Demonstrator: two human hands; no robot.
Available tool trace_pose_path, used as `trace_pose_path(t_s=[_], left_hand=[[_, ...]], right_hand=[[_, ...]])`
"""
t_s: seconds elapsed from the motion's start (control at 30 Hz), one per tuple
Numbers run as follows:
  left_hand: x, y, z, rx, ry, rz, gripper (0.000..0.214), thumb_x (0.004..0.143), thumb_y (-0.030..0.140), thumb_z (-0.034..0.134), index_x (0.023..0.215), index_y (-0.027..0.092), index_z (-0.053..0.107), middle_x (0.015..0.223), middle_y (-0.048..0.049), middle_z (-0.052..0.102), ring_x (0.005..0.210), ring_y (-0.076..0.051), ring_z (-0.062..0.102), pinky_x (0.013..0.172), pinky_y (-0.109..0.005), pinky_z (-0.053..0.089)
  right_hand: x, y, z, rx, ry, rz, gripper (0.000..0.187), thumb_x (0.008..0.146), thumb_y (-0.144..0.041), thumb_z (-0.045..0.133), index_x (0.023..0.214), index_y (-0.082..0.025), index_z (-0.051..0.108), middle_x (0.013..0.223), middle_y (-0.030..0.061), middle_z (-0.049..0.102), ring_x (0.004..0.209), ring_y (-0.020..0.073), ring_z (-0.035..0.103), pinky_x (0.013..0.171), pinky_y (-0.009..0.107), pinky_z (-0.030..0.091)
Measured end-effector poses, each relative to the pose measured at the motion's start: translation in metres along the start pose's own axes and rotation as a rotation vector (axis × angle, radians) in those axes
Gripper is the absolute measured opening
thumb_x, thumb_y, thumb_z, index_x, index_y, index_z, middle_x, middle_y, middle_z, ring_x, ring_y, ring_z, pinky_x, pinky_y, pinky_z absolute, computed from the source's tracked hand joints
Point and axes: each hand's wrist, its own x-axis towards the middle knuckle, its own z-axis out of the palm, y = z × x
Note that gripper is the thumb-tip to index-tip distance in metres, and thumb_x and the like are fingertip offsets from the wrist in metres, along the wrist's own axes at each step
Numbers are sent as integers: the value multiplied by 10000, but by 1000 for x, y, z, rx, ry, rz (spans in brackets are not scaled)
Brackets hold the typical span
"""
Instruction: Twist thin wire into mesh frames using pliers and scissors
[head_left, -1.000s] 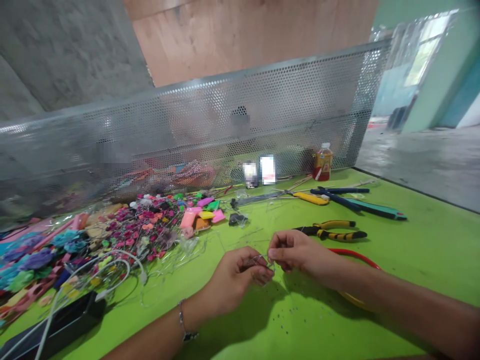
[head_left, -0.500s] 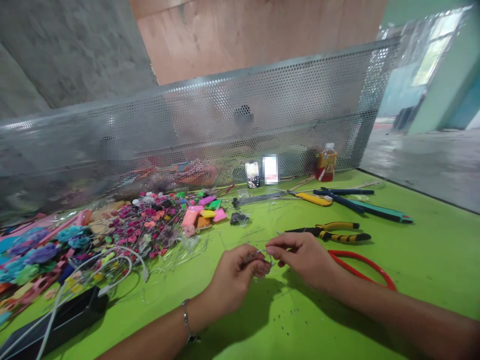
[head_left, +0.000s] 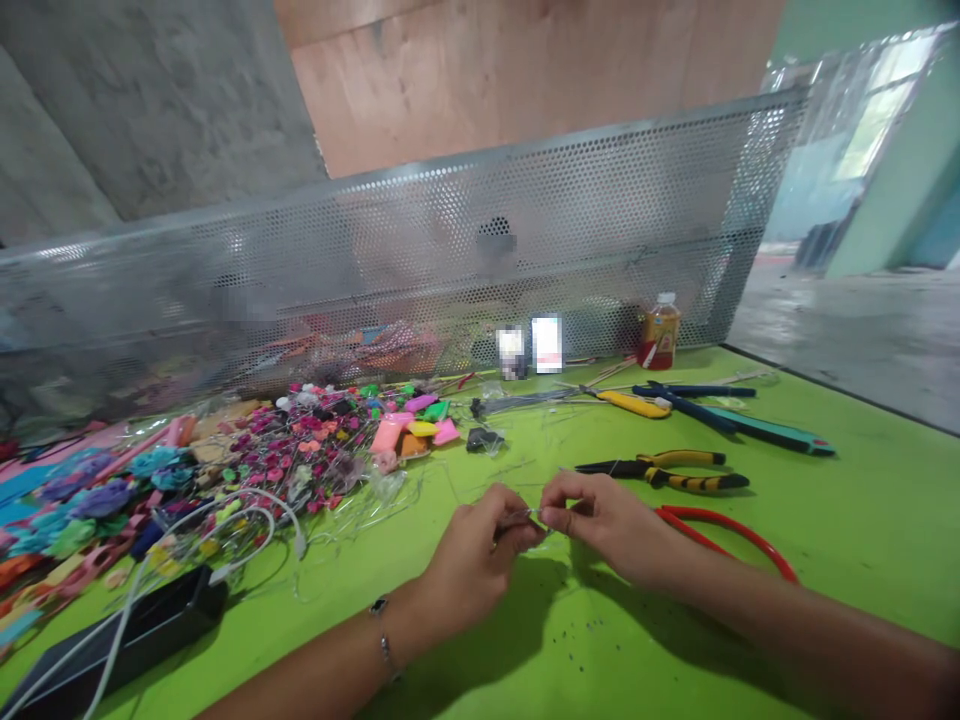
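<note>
left hand (head_left: pixel 472 560) and right hand (head_left: pixel 607 518) close together, both pinching thin wire (head_left: pixel 521 518); many beaded flower stems (head_left: pixel 300 450) heaped left, yellow-handled pliers (head_left: pixel 660 472) untouched right.

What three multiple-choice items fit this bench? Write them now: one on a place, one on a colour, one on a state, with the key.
1. Where is the chain bracelet?
A. On the left wrist
B. On the right wrist
C. Lying on the bench

2. What colour is the hoop beyond the right hand?
A. Blue
B. Red
C. White

3. What are the left hand and right hand doing?
A. Resting flat
B. Gripping pliers
C. Pinching a thin wire

Key:
1. A, as the chain circles that wrist.
2. B, as the red hoop curves past that hand.
3. C, as the fingertips of both hands meet on the wire.
</note>
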Motion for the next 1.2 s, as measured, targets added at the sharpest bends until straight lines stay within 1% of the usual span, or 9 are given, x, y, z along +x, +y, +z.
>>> trace_pose_path(t_s=[0.23, 0.37, 0.53, 0.67, 0.73, 0.87, 1.0, 1.1, 1.2], left_hand=[[4, -3, 0, -367, -82, -88, 327, 900, 434, 757, 933, 190, 543, 816, -59, 744, 761, -180, 693, 744, -327, 557], [3, -3, -1, -321, -105, -35, 301, 933, 425, 724, 941, 186, 541, 825, -56, 737, 764, -162, 682, 750, -313, 556], [0, -1, -4, -183, -144, 27, 248, 966, 394, 679, 948, 178, 558, 852, -79, 748, 767, -155, 676, 723, -284, 529], [-1, 3, -3, -247, -162, 9, 260, 952, 399, 707, 950, 182, 564, 880, -89, 769, 792, -166, 702, 747, -299, 546], [0, 6, -2, -331, -136, -52, 308, 918, 425, 753, 936, 187, 559, 845, -73, 769, 776, -170, 708, 747, -308, 556], [2, 12, 1, -502, -68, -190, 470, 786, 518, 874, 898, 189, 557, 737, -31, 747, 671, -160, 689, 687, -302, 556], [0, 11, 6, -586, -73, -281, 540, 731, 562, 908, 881, 192, 545, 665, -2, 710, 607, -152, 663, 647, -297, 553], [-6, 1, 12, -630, -72, -300, 524, 756, 555, 896, 883, 194, 538, 697, -17, 724, 608, -150, 657, 623, -284, 535], [-14, -9, 15, -663, -82, -292, 492, 808, 552, 860, 869, 194, 528, 703, -35, 729, 619, -139, 647, 617, -254, 489]], right_hand=[[6, 5, 0, 215, -62, 109, 434, 765, -610, 828, 785, -194, 709, 748, 6, 679, 744, 190, 590, 753, 336, 447], [4, 2, 3, 343, -106, 123, 441, 781, -636, 810, 796, -218, 669, 783, -1, 655, 778, 191, 578, 784, 343, 431], [0, -1, 8, 549, -129, 208, 352, 714, -500, 870, 738, -226, 649, 742, -21, 627, 765, 179, 570, 810, 334, 426], [0, 2, 12, 667, -211, 259, 334, 697, -483, 849, 726, -211, 657, 727, 6, 641, 759, 197, 606, 832, 360, 466], [0, 2, 10, 514, -166, 159, 295, 775, -480, 790, 748, -212, 668, 763, 22, 650, 765, 204, 614, 802, 364, 485], [-1, 3, 0, -136, 95, -261, 111, 899, -307, 714, 847, -211, 731, 950, 55, 673, 855, 196, 634, 788, 343, 505], [-8, 6, -4, -594, 149, -622, 101, 970, -243, 672, 943, -197, 758, 940, 64, 704, 772, 175, 632, 680, 303, 495], [-16, 7, 0, -792, 159, -735, 157, 1009, -176, 608, 912, -176, 732, 838, 55, 692, 675, 173, 576, 596, 308, 444], [-21, 5, 6, -770, 109, -719, 192, 1021, -122, 560, 909, -164, 711, 796, 46, 674, 682, 184, 580, 591, 317, 426]])
